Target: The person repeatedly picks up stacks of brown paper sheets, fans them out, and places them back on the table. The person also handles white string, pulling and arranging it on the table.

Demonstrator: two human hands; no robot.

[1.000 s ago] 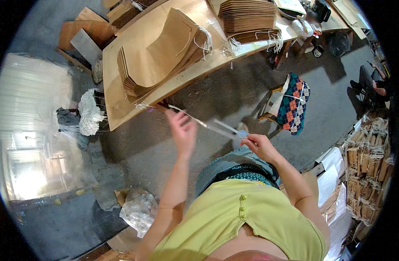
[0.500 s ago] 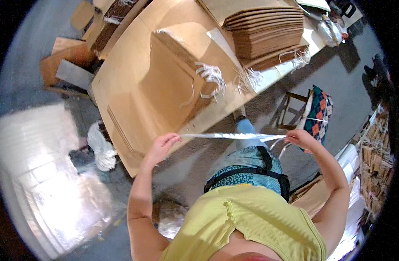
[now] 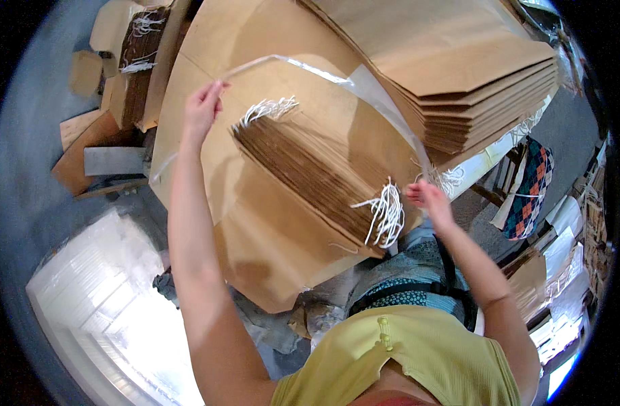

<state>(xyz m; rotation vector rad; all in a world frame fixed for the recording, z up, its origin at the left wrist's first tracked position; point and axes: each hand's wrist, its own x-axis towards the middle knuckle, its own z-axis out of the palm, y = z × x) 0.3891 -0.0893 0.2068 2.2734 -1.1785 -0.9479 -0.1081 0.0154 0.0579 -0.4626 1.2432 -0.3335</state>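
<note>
A long clear plastic strip is stretched in a loose arc between my hands, bowing away from me over the table. My left hand is closed on one end, beyond the left side of a bundle of brown paper bags. Pinched in my right hand is the other end, beside the white cord handles at the bundle's right end. More white cords stick out at its far left end. The bundle lies flat on brown paper on the table, its layered edges facing up.
A tall stack of large brown paper bags fills the far right of the wooden table. Another corded bundle stands at the far left. Right of the table is a chair with a checkered cushion. Brightly lit plastic-wrapped material lies lower left.
Both hands have moved forward over the table, the left farther up and left. The strip, straight between them before, now arcs over the bag bundle. My body has leaned closer to the table.
</note>
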